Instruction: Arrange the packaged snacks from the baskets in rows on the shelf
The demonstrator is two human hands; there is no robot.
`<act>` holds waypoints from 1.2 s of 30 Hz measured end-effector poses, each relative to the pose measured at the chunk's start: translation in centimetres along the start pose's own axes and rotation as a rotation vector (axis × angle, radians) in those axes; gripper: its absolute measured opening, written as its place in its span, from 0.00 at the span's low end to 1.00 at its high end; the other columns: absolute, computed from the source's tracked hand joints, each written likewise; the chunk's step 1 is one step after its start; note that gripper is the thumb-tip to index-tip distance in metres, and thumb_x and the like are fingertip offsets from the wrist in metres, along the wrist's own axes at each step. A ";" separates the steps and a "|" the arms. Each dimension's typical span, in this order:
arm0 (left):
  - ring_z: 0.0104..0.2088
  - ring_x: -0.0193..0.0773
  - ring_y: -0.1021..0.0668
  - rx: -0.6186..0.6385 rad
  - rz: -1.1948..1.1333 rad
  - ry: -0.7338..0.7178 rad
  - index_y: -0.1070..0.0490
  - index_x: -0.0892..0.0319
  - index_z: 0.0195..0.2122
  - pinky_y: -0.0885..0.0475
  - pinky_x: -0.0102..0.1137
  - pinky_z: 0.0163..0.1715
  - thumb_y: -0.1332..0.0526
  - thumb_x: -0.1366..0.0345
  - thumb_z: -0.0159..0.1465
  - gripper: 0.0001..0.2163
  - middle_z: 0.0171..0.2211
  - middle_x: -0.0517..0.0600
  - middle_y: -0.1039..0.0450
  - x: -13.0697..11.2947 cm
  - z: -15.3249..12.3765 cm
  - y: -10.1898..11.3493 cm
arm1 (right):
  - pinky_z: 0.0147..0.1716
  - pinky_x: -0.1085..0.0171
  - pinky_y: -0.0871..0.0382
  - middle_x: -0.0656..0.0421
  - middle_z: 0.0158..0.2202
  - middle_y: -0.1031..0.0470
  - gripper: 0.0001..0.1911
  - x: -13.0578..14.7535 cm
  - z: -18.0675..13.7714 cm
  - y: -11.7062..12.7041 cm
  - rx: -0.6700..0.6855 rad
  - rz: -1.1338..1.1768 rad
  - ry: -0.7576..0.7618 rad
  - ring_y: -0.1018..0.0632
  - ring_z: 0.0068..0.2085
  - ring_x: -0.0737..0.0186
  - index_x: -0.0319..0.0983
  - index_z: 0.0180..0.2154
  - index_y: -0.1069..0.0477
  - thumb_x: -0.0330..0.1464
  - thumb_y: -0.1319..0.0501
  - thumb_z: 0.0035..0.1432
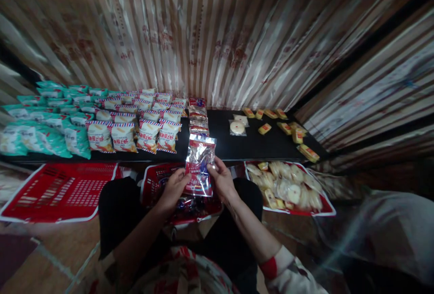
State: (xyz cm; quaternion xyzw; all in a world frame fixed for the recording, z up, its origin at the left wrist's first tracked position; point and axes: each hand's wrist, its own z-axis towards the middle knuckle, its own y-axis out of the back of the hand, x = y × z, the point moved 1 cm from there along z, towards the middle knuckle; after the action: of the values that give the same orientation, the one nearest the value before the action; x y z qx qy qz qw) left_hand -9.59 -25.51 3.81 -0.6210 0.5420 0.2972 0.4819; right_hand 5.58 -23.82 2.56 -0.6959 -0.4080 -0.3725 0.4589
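Observation:
A shiny silver and red snack packet (199,164) is held upright between both hands, just in front of the black shelf (224,142). My left hand (175,186) grips its lower left edge with curled fingers. My right hand (222,179) pinches its right edge. Below them, on my lap, sits a red basket (154,181) with more dark packets in it. A short column of similar red packets (198,115) lies on the shelf straight beyond the held one.
Rows of red-and-white snack bags (135,122) and teal bags (40,118) fill the shelf's left. Small yellow packets (294,133) and round cakes (237,127) lie at its right. An empty red basket (57,192) sits left, a basket of pale pastries (288,188) right. Striped wall behind.

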 end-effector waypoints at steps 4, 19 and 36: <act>0.28 0.37 0.24 -0.009 -0.028 -0.011 0.31 0.61 0.34 0.30 0.29 0.30 0.37 0.59 0.50 0.13 0.28 0.49 0.24 0.8 1.5 -0.2 | 0.34 0.57 0.26 0.59 0.35 0.22 0.35 0.0 0.3 0.0 -0.016 0.012 -0.025 0.22 0.33 0.58 0.42 0.53 0.37 0.41 0.31 0.42; 0.27 0.37 0.23 -0.020 -0.032 0.107 0.30 0.61 0.34 0.31 0.29 0.29 0.37 0.57 0.50 0.15 0.26 0.48 0.24 1.0 4.0 -1.5 | 0.42 0.56 0.27 0.58 0.44 0.24 0.41 -0.1 1.9 1.4 0.008 -0.165 0.045 0.23 0.41 0.57 0.45 0.61 0.48 0.40 0.35 0.47; 0.19 0.30 0.28 -0.081 -0.277 0.203 0.35 0.60 0.27 0.33 0.26 0.22 0.34 0.57 0.45 0.14 0.19 0.43 0.30 -0.8 4.4 -2.0 | 0.53 0.47 0.37 0.51 0.56 0.34 0.28 2.6 3.1 6.2 -0.059 -0.787 0.428 0.30 0.54 0.51 0.44 0.59 0.42 0.43 0.45 0.58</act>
State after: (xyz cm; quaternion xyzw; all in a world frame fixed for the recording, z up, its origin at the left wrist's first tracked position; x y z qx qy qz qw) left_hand -7.16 -21.26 3.53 -0.7354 0.4847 0.1852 0.4359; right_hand 12.72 -21.84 1.89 -0.4077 -0.5266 -0.6660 0.3361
